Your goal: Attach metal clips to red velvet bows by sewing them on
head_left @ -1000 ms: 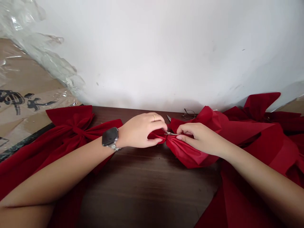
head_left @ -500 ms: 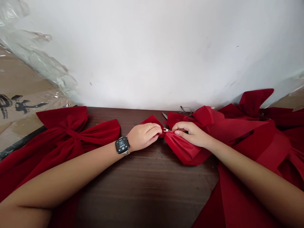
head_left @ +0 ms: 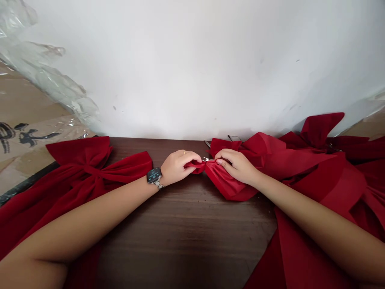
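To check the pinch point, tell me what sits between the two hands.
Head view: a small silvery metal piece on the pinched red fabric, between the left hand and right hand.

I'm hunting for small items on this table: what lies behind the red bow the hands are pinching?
Behind the red bow, against the wall, thin wire rims, likely eyeglasses, poke out. The cloth covers the rest of them.

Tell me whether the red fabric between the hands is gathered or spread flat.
Gathered: the left hand and right hand pinch the red fabric into a narrow pleated waist.
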`<state>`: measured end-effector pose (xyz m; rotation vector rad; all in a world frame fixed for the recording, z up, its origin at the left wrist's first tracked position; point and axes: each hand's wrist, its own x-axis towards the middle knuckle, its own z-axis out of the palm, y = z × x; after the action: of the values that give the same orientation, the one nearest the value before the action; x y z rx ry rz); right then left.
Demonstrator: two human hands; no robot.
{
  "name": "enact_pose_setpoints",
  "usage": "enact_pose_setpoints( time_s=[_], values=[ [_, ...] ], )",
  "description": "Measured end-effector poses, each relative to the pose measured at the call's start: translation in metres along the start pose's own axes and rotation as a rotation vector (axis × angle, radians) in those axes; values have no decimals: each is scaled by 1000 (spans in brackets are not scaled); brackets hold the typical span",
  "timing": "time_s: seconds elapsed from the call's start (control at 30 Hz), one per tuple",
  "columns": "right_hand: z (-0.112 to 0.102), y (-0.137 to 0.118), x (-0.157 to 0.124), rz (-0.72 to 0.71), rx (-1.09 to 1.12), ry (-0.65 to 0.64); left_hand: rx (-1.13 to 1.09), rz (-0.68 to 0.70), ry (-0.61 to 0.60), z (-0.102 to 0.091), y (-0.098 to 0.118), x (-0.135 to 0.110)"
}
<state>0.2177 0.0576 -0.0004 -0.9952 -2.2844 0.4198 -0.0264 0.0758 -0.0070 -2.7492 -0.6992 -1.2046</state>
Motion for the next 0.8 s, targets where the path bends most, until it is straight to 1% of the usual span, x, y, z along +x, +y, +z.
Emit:
enact_pose_setpoints(
  time_s=[0.1,0.2,0.23,0.3,0.37,0.4,0.43,0.53,0.63,0.7,0.8],
  values=[
    [-3,3,7,1,-14,-22,-137,-94,-3,2,-4,1],
    [-6,4,18,43,12,-50,-144,-127,17,3,-5,2],
    [-7,2,22,65,31,-40,-126,-139,23,3,-5,3],
    [-10,-7,29,121,84,53,-86,-153,30,3,-4,3],
    [-9,-19,34,155,142,199,-49,-143,36,2,-4,3],
    [-7,-26,34,152,165,251,-32,-131,38,2,-3,3],
    [-4,-32,34,137,185,270,-16,-117,44,1,-3,3],
    [12,-40,27,115,271,238,20,-84,52,0,-3,2],
    [27,-34,18,164,407,247,31,-67,55,-1,-3,1],
    [30,-29,15,203,476,269,28,-52,70,-2,-3,0],
    [30,-27,14,188,466,274,5,-26,91,-2,-3,-1]
  ],
)
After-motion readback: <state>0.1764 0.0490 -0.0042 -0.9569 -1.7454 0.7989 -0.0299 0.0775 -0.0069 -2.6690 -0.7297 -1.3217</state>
